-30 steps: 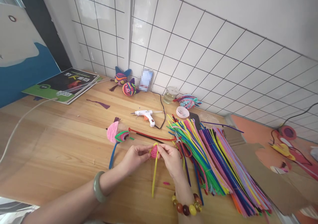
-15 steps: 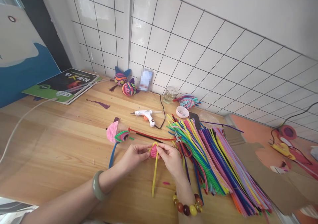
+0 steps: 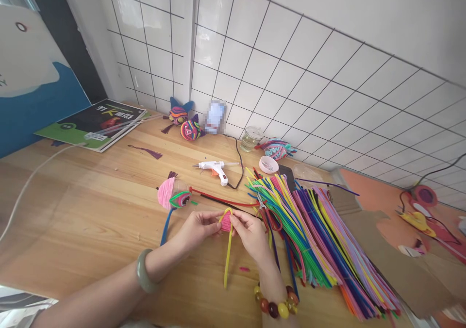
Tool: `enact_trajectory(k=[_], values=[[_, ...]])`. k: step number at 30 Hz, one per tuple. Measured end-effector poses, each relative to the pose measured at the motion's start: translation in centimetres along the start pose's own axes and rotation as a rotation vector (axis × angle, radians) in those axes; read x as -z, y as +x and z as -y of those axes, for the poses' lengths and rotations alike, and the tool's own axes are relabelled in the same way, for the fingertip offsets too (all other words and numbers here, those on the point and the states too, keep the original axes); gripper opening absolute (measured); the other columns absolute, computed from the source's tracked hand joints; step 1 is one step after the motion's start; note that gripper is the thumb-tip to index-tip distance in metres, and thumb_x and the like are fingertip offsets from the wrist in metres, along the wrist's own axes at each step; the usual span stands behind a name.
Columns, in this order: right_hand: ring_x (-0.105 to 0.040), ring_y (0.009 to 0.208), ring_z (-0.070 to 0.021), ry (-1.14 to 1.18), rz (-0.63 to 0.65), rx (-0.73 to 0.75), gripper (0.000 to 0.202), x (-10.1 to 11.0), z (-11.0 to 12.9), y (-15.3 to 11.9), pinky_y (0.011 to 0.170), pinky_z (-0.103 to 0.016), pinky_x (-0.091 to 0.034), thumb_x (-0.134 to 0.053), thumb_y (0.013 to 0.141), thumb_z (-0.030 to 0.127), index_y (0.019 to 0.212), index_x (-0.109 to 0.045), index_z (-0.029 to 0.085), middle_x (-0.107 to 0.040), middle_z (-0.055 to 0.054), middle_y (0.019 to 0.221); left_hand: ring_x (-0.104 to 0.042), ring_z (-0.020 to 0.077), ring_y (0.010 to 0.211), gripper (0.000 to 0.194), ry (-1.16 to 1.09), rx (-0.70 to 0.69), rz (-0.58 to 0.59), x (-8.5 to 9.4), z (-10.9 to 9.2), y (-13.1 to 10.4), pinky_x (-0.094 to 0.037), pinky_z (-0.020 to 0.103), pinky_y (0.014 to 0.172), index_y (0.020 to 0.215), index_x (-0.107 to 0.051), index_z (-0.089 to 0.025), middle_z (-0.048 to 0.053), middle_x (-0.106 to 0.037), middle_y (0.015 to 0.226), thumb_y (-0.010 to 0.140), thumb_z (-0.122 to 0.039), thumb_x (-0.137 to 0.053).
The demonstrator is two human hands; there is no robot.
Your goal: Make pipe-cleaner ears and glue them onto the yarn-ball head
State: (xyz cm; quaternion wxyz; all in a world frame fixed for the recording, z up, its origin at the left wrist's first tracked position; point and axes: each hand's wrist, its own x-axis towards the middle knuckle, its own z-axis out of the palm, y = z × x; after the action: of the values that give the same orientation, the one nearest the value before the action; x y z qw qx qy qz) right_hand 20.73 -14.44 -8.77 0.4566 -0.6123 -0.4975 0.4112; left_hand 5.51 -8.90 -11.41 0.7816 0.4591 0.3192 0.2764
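Between my two hands is a small piece of pink pipe cleaner rows (image 3: 226, 222). A yellow pipe cleaner (image 3: 227, 260) bends over its top edge, and the long free end hangs down toward me. My left hand (image 3: 204, 223) pinches the left side of the pink piece and the yellow bend. On the right side, my right hand (image 3: 248, 228) pinches the yellow pipe cleaner against the pink piece. Left of my hands lies a ball partly wrapped in pink (image 3: 166, 193), with a green-edged eye shape and a blue strip (image 3: 165, 228) below it.
A white glue gun (image 3: 214, 169) lies behind my hands. To the right are bundled pipe cleaners (image 3: 309, 240) and red-handled scissors (image 3: 271, 216). Farther back stand a glass jar (image 3: 250, 139), a pink bowl (image 3: 268, 165) and wrapped figures (image 3: 191, 130). A book (image 3: 98, 124) lies at the left.
The view has shifted very slightly. Both hands keep the same hold on the pink piece and the yellow pipe cleaner.
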Motion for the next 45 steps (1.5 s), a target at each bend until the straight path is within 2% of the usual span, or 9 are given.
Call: enact_trajectory(k=[8, 15, 21, 31, 38, 45], values=[[-0.051, 0.05, -0.0126, -0.039, -0.021, 0.012, 0.026, 0.04, 0.08, -0.07, 0.049, -0.023, -0.042, -0.053, 0.079, 0.034, 0.093, -0.067, 0.017, -0.061, -0.001, 0.063, -0.054, 0.0104, 0.053, 0.048, 0.019, -0.01, 0.01, -0.05, -0.13, 0.01, -0.044, 0.025, 0.06, 0.105, -0.063, -0.012, 0.003, -0.068, 0.066, 0.062, -0.032, -0.071], [-0.051, 0.051, -0.0123, 0.006, -0.016, -0.011, 0.027, -0.06, 0.1, -0.01, 0.05, -0.023, -0.043, -0.054, 0.079, 0.033, 0.096, -0.067, 0.018, -0.064, -0.002, 0.068, -0.054, 0.0109, 0.055, 0.042, 0.032, -0.053, -0.024, 0.02, -0.13, -0.02, -0.044, 0.025, 0.06, 0.1, -0.065, -0.011, 0.002, -0.066, 0.063, 0.063, -0.031, -0.07], [-0.052, 0.049, -0.0124, -0.043, -0.029, -0.007, 0.028, -0.08, 0.05, -0.05, 0.05, -0.024, -0.044, -0.055, 0.077, 0.034, 0.097, -0.069, 0.019, -0.066, -0.002, 0.072, -0.054, 0.0125, 0.058, 0.045, 0.063, -0.102, -0.046, 0.06, -0.34, 0.12, -0.045, 0.026, 0.062, 0.103, -0.064, -0.012, 0.006, -0.068, 0.074, 0.064, -0.035, -0.069], [-0.052, 0.05, -0.0111, -0.037, 0.02, -0.018, 0.028, -0.16, 0.51, -0.23, 0.051, -0.024, -0.045, -0.056, 0.076, 0.031, 0.098, -0.069, 0.019, -0.067, -0.004, 0.078, -0.05, 0.01, 0.055, 0.042, -0.014, -0.08, -0.151, -0.17, -0.79, 0.02, -0.041, 0.022, 0.057, 0.095, -0.067, -0.011, 0.001, -0.064, 0.061, 0.059, -0.034, -0.073], [-0.052, 0.052, -0.0122, -0.04, 0.022, -0.04, 0.025, -0.16, 0.25, -0.24, 0.053, -0.024, -0.044, -0.056, 0.077, 0.031, 0.093, -0.07, 0.017, -0.064, -0.003, 0.071, -0.051, 0.01, 0.054, 0.038, -0.048, -0.081, -0.138, -0.22, -0.65, 0.07, -0.041, 0.022, 0.057, 0.092, -0.067, -0.011, 0.001, -0.065, 0.062, 0.06, -0.032, -0.073], [-0.051, 0.049, -0.0118, -0.055, 0.045, -0.051, 0.024, -0.08, 0.06, -0.18, 0.05, -0.022, -0.041, -0.055, 0.077, 0.034, 0.081, -0.07, 0.016, -0.058, 0.0, 0.059, -0.053, 0.0105, 0.058, 0.034, -0.002, -0.081, -0.109, -0.17, -0.74, -0.05, -0.041, 0.021, 0.058, 0.092, -0.068, -0.012, 0.004, -0.068, 0.072, 0.064, -0.032, -0.07]])
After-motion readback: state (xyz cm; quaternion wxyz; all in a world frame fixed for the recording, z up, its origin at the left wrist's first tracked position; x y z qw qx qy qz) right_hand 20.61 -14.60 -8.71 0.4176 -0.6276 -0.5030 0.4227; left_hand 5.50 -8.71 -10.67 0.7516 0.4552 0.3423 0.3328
